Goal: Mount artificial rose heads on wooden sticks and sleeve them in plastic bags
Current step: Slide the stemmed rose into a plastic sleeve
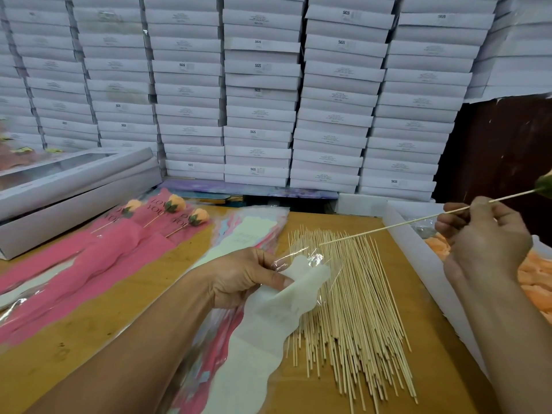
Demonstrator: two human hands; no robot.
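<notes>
Both hands are busy at once: the right hand (484, 234), at the right edge of the frame, has its fingers curled round a wooden stick (388, 227) whose bare end points down-left over the table while a rose head (545, 186), barely in view at the far right edge, sits on its other end. Holding it at that slant lines the bare tip up with the plastic bag (286, 297), which looks like the reason for the angle. Near the centre, the left hand (239, 279) pinches the white-and-clear bag by its mouth between thumb and fingers, seemingly to spread it for the stick; tip and mouth remain apart. Beneath lies a loose pile of sticks (352, 309) on the wooden table (89, 324), close by for quick picking. Three finished roses (173, 204) in pink sleeves lie at centre left, and orange rose heads (534, 273) fill a white tray (418, 252) at right.
</notes>
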